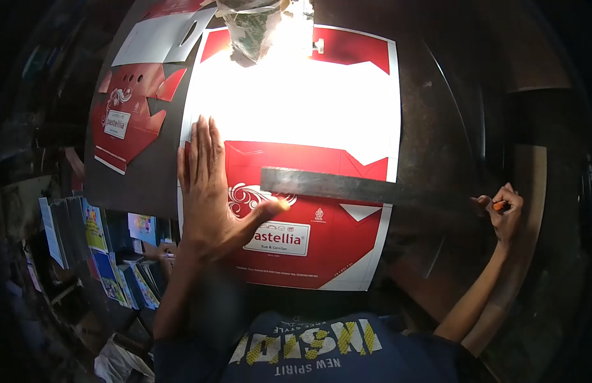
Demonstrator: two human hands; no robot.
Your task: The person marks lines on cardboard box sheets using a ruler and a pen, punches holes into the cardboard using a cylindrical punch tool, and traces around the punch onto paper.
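Note:
A printed red and white sheet [296, 153] marked "pastellia" lies flat on the dark work surface. My left hand [207, 191] rests flat on its left side, with the fingers stretched forward and the thumb out to the right. A dark metal ruler [328, 182] lies across the red lower part of the sheet, and its left end is just ahead of my thumb. Out at the far right, my right hand [505, 209] is closed around a slim orange tool [500, 205]. Only a bit of the tool shows, so its kind is unclear.
To the left lies a cut-out red and white box blank [133, 96]. A lit lamp [302, 25] beside a plastic-wrapped object [252, 32] hangs over the sheet's top. Stacks of booklets [124, 271] stand at the lower left. A brown board edge [532, 185] runs along the right.

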